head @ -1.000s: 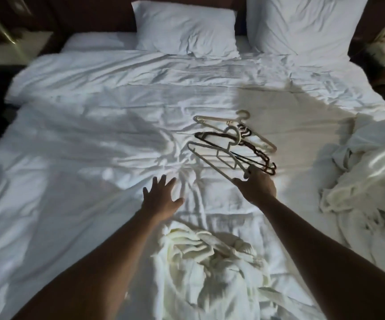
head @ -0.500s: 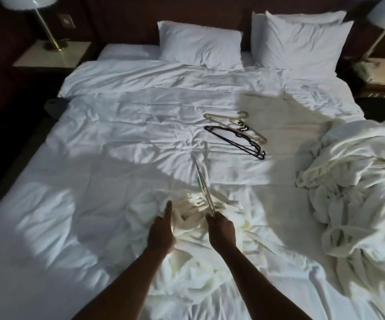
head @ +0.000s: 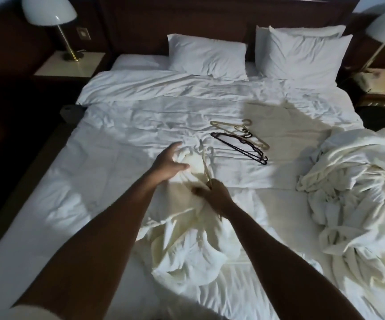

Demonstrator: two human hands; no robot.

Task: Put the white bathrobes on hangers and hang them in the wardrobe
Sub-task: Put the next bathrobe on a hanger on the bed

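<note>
Right hand (head: 216,196) fingers curled on a pale hanger (head: 205,166), pulled off the pile 1 s ago. Left hand (head: 169,163), then spread and empty, now grips the near bathrobe (head: 186,245). 2 hangers (head: 240,139) remain at 1 o'clock, second robe (head: 353,192) at 3. Threading looks next.

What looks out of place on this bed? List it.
Two spare hangers, one cream and one dark, lie loose mid-duvet, and a second bathrobe sits crumpled in a heap at the bed's right edge.
</note>
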